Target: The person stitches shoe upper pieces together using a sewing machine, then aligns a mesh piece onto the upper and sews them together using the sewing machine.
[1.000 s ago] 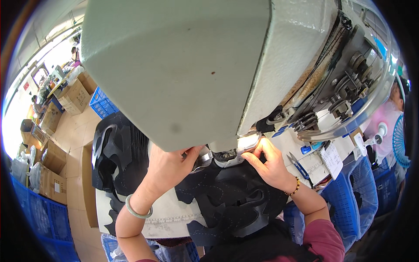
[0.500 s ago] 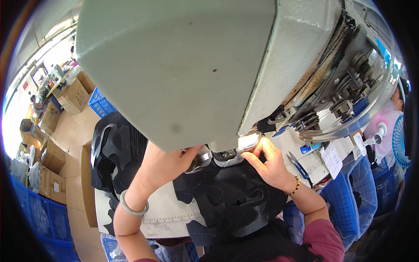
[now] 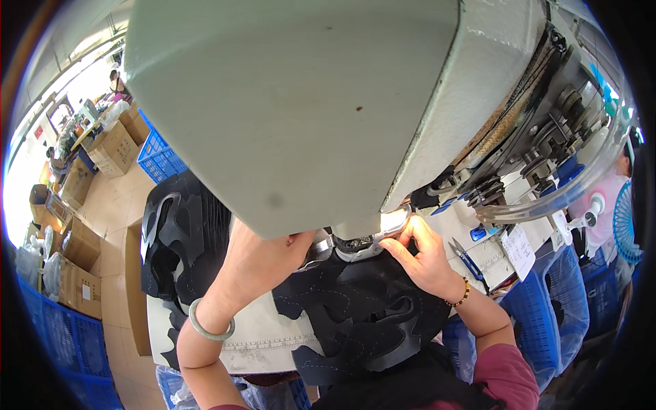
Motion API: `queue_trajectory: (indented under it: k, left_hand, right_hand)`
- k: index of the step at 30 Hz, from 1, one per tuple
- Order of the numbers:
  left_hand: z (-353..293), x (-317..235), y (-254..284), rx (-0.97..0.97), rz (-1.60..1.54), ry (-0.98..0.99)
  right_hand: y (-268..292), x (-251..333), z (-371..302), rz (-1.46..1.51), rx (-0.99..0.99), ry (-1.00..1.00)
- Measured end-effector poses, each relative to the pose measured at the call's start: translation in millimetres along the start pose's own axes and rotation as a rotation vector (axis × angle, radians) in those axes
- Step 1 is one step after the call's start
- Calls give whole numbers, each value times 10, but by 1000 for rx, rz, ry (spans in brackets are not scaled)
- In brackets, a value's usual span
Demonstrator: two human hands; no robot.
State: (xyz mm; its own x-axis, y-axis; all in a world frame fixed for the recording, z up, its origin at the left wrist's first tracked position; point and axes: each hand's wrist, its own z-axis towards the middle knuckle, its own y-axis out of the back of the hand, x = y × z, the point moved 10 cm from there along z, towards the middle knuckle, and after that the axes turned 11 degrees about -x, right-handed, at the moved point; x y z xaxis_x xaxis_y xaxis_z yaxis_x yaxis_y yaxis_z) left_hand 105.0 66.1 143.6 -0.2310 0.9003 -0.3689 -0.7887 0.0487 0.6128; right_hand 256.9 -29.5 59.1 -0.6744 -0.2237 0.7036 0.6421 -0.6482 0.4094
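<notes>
A large pale grey-green sewing machine head (image 3: 287,123) fills the upper middle of the view. Below it, an opening in the machine bed shows metal parts (image 3: 353,244), with shiny metal covers to either side. My right hand (image 3: 427,256) pinches the edge of the right metal cover (image 3: 395,224) between thumb and fingers. My left hand (image 3: 263,256) is bent beside the left metal cover (image 3: 318,251); its fingers are mostly hidden under the machine head. Black cut fabric pieces (image 3: 355,307) with dashed light lines lie spread under my hands.
More black pieces (image 3: 181,225) are stacked on the left of the white table (image 3: 266,335). Snips (image 3: 469,261) and a paper sheet (image 3: 518,251) lie to the right. Blue crates (image 3: 68,335) and cardboard boxes (image 3: 113,150) stand at left; a blue fan (image 3: 625,222) is at far right.
The machine head appears slightly shifted right in the view. My left hand has moved a little and its thumb is bent more under the head. My right hand keeps its grip on the cover.
</notes>
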Motion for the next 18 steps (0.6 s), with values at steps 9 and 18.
queue_trajectory:
  k: [9, 18]
  left_hand:
    - [16, -133, 62, 5, 134, -40]
    - [2, -190, 51, 5, 198, -84]
  right_hand:
    - [10, -6, -8, -4, -22, 27]
    - [14, -7, -10, -3, -25, 12]
